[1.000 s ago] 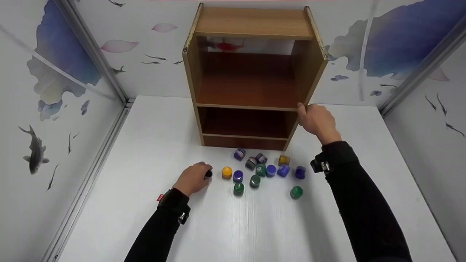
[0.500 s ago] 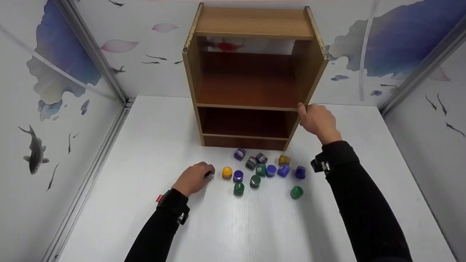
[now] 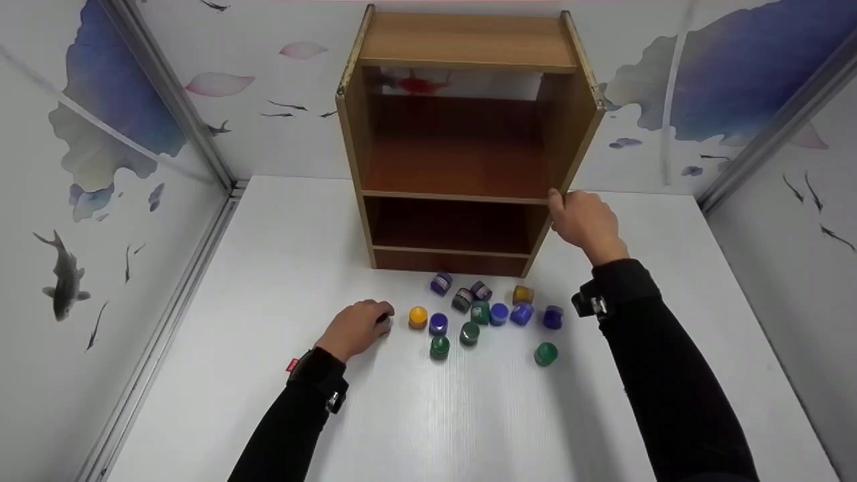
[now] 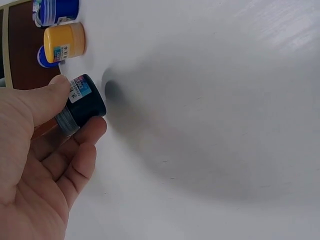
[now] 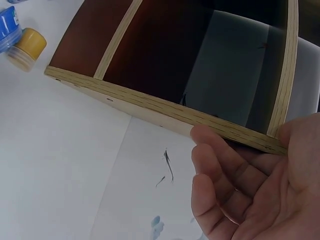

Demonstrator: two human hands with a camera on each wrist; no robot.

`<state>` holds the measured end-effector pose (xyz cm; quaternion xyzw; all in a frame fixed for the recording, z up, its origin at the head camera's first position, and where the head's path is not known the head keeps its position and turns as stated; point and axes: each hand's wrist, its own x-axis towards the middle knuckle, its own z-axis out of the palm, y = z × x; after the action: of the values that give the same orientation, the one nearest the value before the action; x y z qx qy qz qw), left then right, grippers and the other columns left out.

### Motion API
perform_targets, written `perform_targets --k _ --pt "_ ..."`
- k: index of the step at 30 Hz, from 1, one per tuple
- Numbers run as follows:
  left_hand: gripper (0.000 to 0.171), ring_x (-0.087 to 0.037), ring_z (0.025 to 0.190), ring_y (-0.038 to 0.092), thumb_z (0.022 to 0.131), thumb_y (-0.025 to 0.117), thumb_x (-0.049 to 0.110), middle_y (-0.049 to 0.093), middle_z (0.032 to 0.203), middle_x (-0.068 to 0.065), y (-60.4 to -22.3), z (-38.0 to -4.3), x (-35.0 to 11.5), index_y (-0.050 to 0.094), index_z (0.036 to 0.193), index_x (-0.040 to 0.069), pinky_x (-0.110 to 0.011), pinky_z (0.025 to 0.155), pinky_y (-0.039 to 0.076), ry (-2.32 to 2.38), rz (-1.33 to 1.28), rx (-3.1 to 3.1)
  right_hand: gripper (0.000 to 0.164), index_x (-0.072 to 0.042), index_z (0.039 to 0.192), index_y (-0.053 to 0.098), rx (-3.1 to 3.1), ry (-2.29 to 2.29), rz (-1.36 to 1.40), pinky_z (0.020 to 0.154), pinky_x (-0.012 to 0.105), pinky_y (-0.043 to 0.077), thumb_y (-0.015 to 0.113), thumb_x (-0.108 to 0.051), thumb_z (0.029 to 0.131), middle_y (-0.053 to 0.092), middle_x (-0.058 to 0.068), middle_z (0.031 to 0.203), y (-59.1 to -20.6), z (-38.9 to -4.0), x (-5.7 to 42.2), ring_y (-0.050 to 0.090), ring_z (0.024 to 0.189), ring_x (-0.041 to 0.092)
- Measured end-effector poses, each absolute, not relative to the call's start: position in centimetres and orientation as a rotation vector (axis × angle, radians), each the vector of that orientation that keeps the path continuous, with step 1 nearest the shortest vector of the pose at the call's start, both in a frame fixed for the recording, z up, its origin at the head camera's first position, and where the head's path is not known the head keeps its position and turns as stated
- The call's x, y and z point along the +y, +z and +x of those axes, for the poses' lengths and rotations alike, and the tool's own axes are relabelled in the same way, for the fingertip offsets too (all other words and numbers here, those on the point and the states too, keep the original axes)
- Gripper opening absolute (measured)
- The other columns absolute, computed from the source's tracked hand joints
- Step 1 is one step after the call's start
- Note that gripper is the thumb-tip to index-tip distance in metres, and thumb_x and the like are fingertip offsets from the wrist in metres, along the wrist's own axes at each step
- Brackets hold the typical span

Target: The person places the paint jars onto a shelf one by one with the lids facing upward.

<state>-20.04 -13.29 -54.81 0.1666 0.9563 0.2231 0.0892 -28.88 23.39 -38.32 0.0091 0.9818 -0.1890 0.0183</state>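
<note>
My left hand (image 3: 358, 328) pinches a dark paint jar (image 4: 86, 100) between thumb and fingers, tilted close over the white table. Its label shows in the left wrist view, and the fingers cover part of it. Just right of this hand stands a yellow paint jar (image 3: 418, 317), with a purple-lidded jar (image 3: 438, 325) beside it. My right hand (image 3: 584, 224) grips the right side edge of a wooden shelf unit (image 3: 455, 197) at the middle board, thumb at the front. In the right wrist view the fingers (image 5: 212, 165) curl at the outer side of the panel (image 5: 165, 107).
Several paint jars lie or stand before the shelf, among them green jars (image 3: 439, 347), a blue jar (image 3: 521, 314) and an amber jar (image 3: 523, 294). Another green jar (image 3: 546, 354) sits apart at the right. Printed walls (image 3: 288, 134) border the white table (image 3: 415, 415).
The left fingers have shifted around the dark jar, turning it slightly, while the hand stays almost in place. The right hand, the shelf unit and the other jars have not visibly moved.
</note>
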Motion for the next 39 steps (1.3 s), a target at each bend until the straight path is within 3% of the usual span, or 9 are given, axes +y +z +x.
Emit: perform_targets --k 8,14,20,25,32,39 --pt "0.017 -0.024 0.098 0.066 0.094 0.065 0.014 0.070 0.103 -0.007 -54.4 -20.0 -13.2 0.069 0.110 0.011 -0.043 0.091 0.052 0.679 0.558 2.830 0.067 0.000 0.085 0.064 3.023 -0.606 0.046 0.074 0.054 0.049 0.021 -0.049 0.103 0.072 0.022 0.097 -38.2 -28.7 23.3 0.065 0.093 0.046" --pt "0.015 -0.022 0.098 0.065 0.095 0.063 0.013 0.069 0.102 -0.005 -53.9 -19.9 -13.1 0.068 0.109 0.012 -0.042 0.090 0.052 0.663 0.606 2.833 0.068 -0.001 0.082 0.064 3.025 -0.620 0.049 0.071 0.051 0.049 0.020 -0.048 0.103 0.073 0.021 0.095 -38.4 -28.6 23.2 0.066 0.091 0.044" --pt "0.016 -0.020 0.098 0.064 0.097 0.060 0.016 0.067 0.102 -0.003 -53.1 -20.1 -12.9 0.066 0.111 0.013 -0.039 0.091 0.052 0.642 0.582 2.835 0.061 -0.001 0.076 0.056 3.064 -0.600 0.081 0.068 0.052 0.047 0.024 -0.044 0.103 0.066 0.028 0.095 -38.3 -28.6 22.8 0.063 0.086 0.045" --pt "0.016 -0.019 0.094 0.064 0.097 0.059 0.016 0.068 0.100 -0.004 -52.3 -20.2 -12.9 0.068 0.110 0.012 -0.038 0.089 0.052 0.661 0.583 2.838 0.054 -0.003 0.073 0.052 3.099 -0.582 0.110 0.060 0.045 0.044 0.031 -0.042 0.103 0.061 0.022 0.083 -38.0 -28.5 22.5 0.062 0.079 0.039" --pt "0.014 -0.017 0.091 0.063 0.098 0.059 0.019 0.069 0.099 -0.003 -51.1 -20.3 -12.7 0.068 0.107 0.014 -0.037 0.087 0.052 0.682 0.630 2.864 0.059 -0.001 0.082 0.057 3.080 -0.585 0.108 0.058 0.040 0.041 0.032 -0.049 0.103 0.057 0.016 0.079 -37.9 -28.6 22.6 0.056 0.073 0.031" --pt "0.019 -0.017 0.094 0.061 0.099 0.058 0.023 0.070 0.105 -0.001 -49.0 -20.4 -12.3 0.067 0.114 0.016 -0.038 0.094 0.051 0.738 0.591 2.835 0.057 -0.003 0.076 0.056 3.104 -0.610 0.115 0.057 0.039 0.040 0.034 -0.048 0.102 0.055 0.013 0.076 -38.0 -28.6 22.8 0.054 0.071 0.028"
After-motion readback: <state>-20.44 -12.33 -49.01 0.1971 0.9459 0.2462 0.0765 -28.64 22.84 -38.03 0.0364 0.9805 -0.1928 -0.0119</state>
